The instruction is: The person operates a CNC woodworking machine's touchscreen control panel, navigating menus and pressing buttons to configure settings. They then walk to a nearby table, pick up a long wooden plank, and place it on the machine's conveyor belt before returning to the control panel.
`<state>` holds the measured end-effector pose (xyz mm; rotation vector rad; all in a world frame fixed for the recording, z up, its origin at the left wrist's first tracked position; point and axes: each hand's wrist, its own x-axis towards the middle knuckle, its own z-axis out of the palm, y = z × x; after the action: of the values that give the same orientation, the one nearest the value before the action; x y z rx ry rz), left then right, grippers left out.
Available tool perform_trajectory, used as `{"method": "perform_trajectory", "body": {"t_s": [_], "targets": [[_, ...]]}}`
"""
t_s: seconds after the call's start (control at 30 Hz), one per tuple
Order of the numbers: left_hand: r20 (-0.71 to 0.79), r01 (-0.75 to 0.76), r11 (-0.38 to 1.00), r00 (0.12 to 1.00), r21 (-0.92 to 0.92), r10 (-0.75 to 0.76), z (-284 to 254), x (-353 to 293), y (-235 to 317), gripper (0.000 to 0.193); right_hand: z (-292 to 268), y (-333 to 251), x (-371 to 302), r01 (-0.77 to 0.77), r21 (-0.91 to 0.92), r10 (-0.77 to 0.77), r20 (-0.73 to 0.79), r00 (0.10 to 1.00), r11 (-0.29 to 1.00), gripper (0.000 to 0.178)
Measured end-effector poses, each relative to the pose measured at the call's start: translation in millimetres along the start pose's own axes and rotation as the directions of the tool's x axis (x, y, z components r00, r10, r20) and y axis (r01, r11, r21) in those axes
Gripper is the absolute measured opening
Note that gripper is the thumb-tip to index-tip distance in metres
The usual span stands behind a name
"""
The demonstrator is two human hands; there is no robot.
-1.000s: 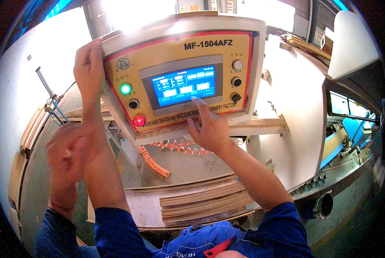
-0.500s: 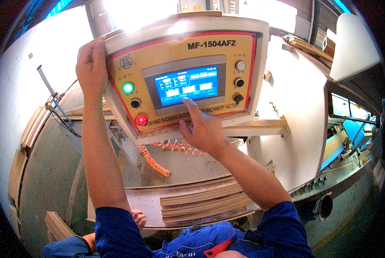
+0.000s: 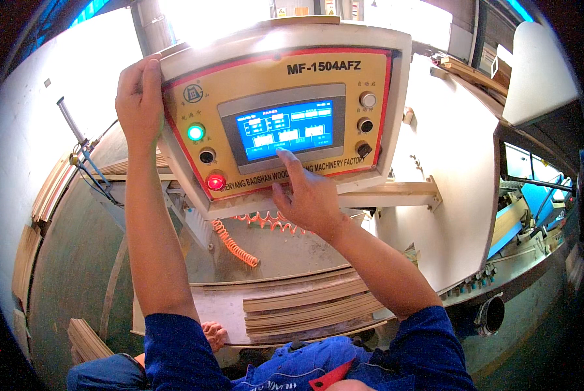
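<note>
A control panel (image 3: 272, 75) with a yellow face, red trim and a pale housing stands tilted in front of me. My left hand (image 3: 141, 104) is closed round its upper left edge, fingers over the top. My right hand (image 3: 305, 195) holds nothing; its index finger is stretched out to the lower edge of the blue touch screen (image 3: 285, 127), the thumb apart and the other fingers partly curled. On the panel's left side glow a green button (image 3: 195, 132) and a red button (image 3: 216, 182), with a black knob (image 3: 206, 156) between them. More knobs line its right side.
Wooden strips (image 3: 311, 306) lie stacked on a bench below the panel. Orange coiled hoses (image 3: 233, 244) hang behind it. Another person's hand (image 3: 214, 335) is beside my left upper arm. A large pale machine housing (image 3: 448, 176) stands at right, more boards (image 3: 54, 186) at left.
The other person's hand has shifted slightly near the bench edge. My two hands stay in nearly the same places on the panel and at the screen.
</note>
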<state>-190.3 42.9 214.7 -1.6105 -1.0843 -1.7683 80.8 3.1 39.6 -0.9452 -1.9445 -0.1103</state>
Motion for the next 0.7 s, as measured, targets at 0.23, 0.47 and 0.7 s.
{"method": "perform_trajectory", "body": {"t_s": [0.23,0.47,0.7], "targets": [[-0.004,-0.016,1.000,1.000,0.003,0.016,0.6,0.5,-1.7,0.034,-2.7,-0.3,0.3,-0.024,0.007,0.024,0.039,0.999,1.000,0.064],[0.005,-0.004,1.000,1.000,-0.005,0.004,0.4,0.8,-3.3,0.034,-3.9,-3.0,1.0,-0.013,0.026,0.012,0.035,0.999,1.000,0.065],[0.006,0.000,1.000,1.000,-0.013,0.000,0.4,0.5,-1.0,0.034,-3.0,-2.4,0.6,-0.020,-0.003,0.020,0.047,0.999,1.000,0.066]]}}
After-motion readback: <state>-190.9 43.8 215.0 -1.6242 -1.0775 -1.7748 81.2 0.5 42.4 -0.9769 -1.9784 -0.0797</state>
